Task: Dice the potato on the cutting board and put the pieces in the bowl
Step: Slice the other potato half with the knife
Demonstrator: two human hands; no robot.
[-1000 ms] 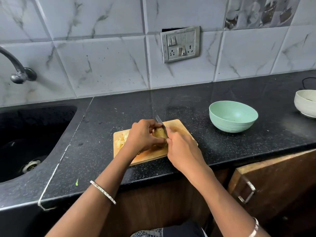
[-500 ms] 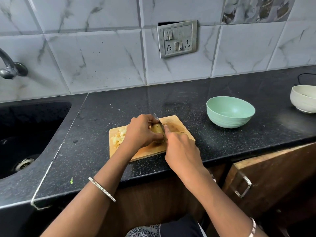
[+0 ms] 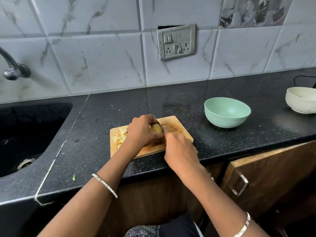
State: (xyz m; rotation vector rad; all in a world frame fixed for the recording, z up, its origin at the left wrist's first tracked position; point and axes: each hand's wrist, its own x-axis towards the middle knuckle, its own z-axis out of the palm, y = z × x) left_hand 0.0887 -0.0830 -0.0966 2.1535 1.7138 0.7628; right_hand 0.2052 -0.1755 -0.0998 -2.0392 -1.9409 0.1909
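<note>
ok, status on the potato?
Left hand grips potato on board. Right hand holds knife, blade on potato. Dice piled left; bowl empty, unblocked.

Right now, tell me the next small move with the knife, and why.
Probably press the knife down through the potato: the left hand holds it on the cutting board, the right hand has the blade against it, and that chunk is not yet diced. The green bowl looks empty.
</note>
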